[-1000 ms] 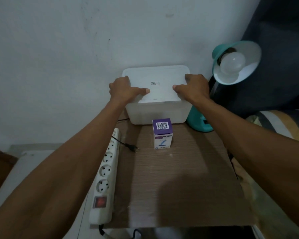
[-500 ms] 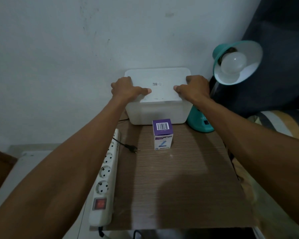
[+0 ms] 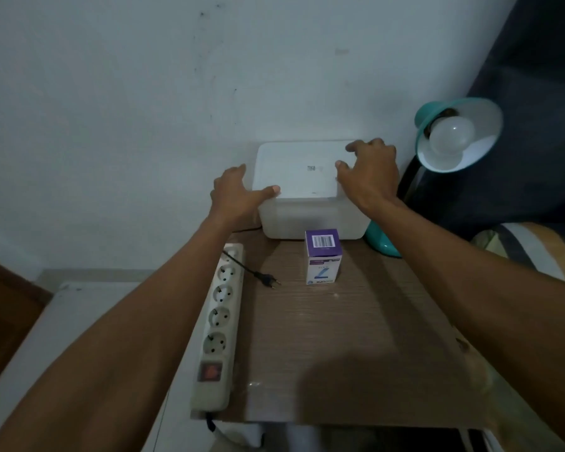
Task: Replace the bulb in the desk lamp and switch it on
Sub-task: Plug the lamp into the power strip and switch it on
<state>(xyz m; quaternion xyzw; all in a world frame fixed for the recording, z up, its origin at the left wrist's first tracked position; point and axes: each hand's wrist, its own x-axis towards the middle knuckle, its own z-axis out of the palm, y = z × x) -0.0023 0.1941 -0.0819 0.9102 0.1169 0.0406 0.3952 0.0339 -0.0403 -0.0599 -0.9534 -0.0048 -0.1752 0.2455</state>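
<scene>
A teal desk lamp (image 3: 433, 120) stands at the table's back right, with a white bulb (image 3: 450, 135) in its shade, unlit. Its black plug (image 3: 268, 279) lies loose on the table. A purple and white bulb carton (image 3: 323, 256) stands upright in front of a white lidded box (image 3: 302, 216) by the wall. My left hand (image 3: 235, 194) grips the box's front left corner, thumb on the lid (image 3: 294, 171). My right hand (image 3: 369, 174) lies over the lid's right edge with its fingers spread; whether the lid is raised there I cannot tell.
A white power strip (image 3: 221, 318) with a red switch lies along the left edge of the wooden table (image 3: 340, 347). A striped cushion (image 3: 535, 246) and dark fabric are at the right. The wall is close behind the box.
My left hand has slid outward to the box's left corner. My right hand has shifted toward the lid's back right and spread its fingers.
</scene>
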